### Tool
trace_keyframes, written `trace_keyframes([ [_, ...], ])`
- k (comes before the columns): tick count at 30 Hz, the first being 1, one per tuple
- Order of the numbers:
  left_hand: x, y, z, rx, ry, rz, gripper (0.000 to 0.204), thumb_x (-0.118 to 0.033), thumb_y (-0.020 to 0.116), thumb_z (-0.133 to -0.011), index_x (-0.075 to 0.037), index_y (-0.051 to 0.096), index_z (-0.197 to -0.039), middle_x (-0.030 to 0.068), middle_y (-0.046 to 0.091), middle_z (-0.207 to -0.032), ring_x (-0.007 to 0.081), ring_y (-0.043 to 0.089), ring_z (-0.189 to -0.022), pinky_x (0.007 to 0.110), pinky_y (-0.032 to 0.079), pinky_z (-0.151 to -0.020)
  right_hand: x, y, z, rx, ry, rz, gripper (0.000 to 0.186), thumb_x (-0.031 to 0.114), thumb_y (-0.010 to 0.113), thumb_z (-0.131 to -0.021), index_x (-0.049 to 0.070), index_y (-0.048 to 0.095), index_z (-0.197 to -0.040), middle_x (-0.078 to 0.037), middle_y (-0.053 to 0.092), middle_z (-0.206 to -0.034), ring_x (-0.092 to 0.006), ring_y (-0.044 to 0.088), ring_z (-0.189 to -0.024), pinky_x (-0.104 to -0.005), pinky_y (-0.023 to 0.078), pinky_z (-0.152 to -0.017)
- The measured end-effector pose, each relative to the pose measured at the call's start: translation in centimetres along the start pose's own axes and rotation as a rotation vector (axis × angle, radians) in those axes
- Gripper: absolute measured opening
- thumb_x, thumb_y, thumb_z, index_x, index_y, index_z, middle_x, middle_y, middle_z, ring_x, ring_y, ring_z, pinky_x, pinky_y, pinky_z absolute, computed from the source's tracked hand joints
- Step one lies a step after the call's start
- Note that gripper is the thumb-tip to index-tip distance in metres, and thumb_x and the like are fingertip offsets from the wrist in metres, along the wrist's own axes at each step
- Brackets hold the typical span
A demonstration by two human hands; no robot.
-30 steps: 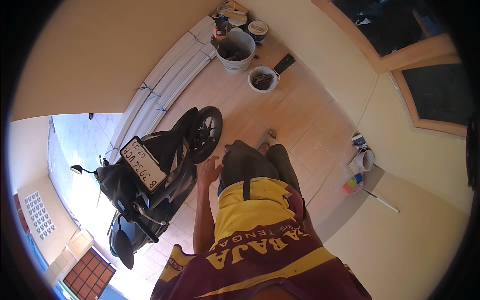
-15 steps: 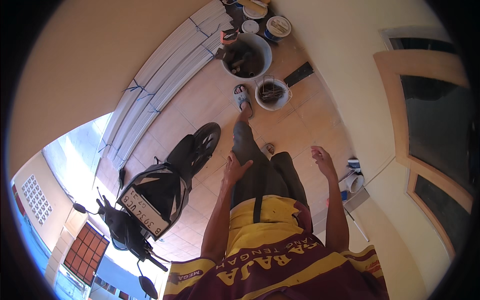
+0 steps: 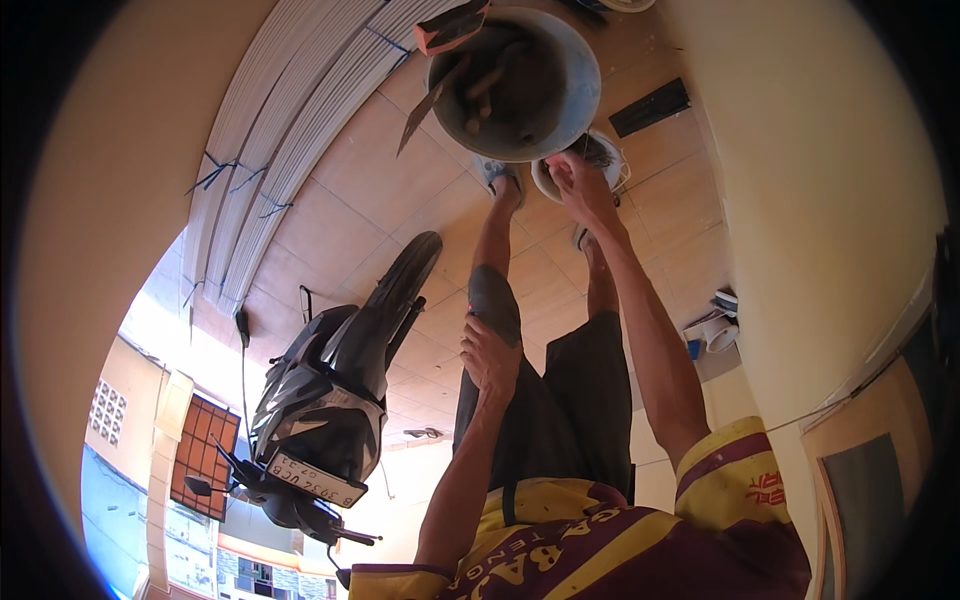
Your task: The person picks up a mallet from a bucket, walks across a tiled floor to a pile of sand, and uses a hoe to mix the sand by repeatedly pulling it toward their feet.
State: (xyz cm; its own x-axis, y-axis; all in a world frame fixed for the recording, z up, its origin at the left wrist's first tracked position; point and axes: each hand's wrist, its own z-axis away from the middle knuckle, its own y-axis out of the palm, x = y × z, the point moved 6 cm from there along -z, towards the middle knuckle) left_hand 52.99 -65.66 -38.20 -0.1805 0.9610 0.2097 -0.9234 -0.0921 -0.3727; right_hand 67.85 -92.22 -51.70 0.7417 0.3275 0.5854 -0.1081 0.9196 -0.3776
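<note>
My right hand [image 3: 583, 187] reaches down to the small white bucket [image 3: 622, 172] in front of my feet. Its fingers are curled together over the bucket's near side, and what they grip is hidden. Dark material [image 3: 598, 152] shows inside that bucket. Holding no object, my left hand [image 3: 488, 356] rests against my left leg near the knee, fingers spread over the dark trouser. Just beyond the small bucket stands a large round tub [image 3: 583, 75], with dark contents and several short pieces inside.
An orange-and-dark piece [image 3: 450, 30] sits at the tub's left rim. Long white strips [image 3: 300, 110], tied with blue string, line the left wall. A motorcycle [image 3: 330, 400] stands at my left. A dark flat piece [image 3: 650, 107] and a white container [image 3: 718, 333] lie along the right wall.
I have bent forward, closer to the tub and bucket. My right hand has gone from beside my right leg to the small bucket. My left hand is still on my leg, now nearer the knee.
</note>
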Motion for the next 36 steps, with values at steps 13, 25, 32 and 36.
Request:
trace_keyframes([
  [13,-2.1,-0.8,-2.2,0.199,-0.172,0.021,0.109,-0.037,0.086,-0.076,-0.002,0.023,-0.157,0.0226,0.052,-0.140,0.0401,0.058,-0.122,0.049,0.050,-0.103,-10.9,20.2,-26.2,-0.204,-0.270,0.121,0.065,0.036,0.070,-0.092,0.005,0.052,-0.147,-0.018,0.062,-0.141,-0.0377,0.056,-0.133,-0.0438,0.049,-0.104],
  [25,-3.9,-3.2,-2.9,0.208,-0.153,0.046,0.112,-0.036,0.089,-0.074,-0.002,0.023,-0.157,0.0218,0.052,-0.140,0.0405,0.057,-0.123,0.050,0.049,-0.105,-15.5,13.4,-24.5,0.163,0.344,-0.639,0.016,0.015,0.057,-0.101,0.004,0.066,-0.107,-0.010,0.064,-0.073,-0.0180,0.055,-0.056,-0.0331,0.041,-0.047],
  [32,-3.3,-3.4,-2.8,0.195,-0.170,0.081,0.112,-0.033,0.089,-0.073,-0.003,0.023,-0.158,0.0216,0.052,-0.139,0.0404,0.057,-0.123,0.050,0.049,-0.104,-9.3,7.4,-20.5,0.361,0.552,-0.810,0.023,0.021,0.059,-0.103,0.001,0.061,-0.115,-0.015,0.067,-0.079,-0.0167,0.054,-0.055,-0.0294,0.042,-0.046],
  [36,-3.4,-3.5,-2.8,0.148,-0.160,0.083,0.112,-0.030,0.090,-0.072,-0.004,0.023,-0.158,0.0212,0.053,-0.138,0.0406,0.057,-0.122,0.050,0.049,-0.103,-7.9,4.9,-18.8,0.347,0.605,-0.738,0.026,0.021,0.060,-0.103,0.000,0.057,-0.119,-0.017,0.069,-0.084,-0.0163,0.055,-0.056,-0.0292,0.042,-0.046],
])
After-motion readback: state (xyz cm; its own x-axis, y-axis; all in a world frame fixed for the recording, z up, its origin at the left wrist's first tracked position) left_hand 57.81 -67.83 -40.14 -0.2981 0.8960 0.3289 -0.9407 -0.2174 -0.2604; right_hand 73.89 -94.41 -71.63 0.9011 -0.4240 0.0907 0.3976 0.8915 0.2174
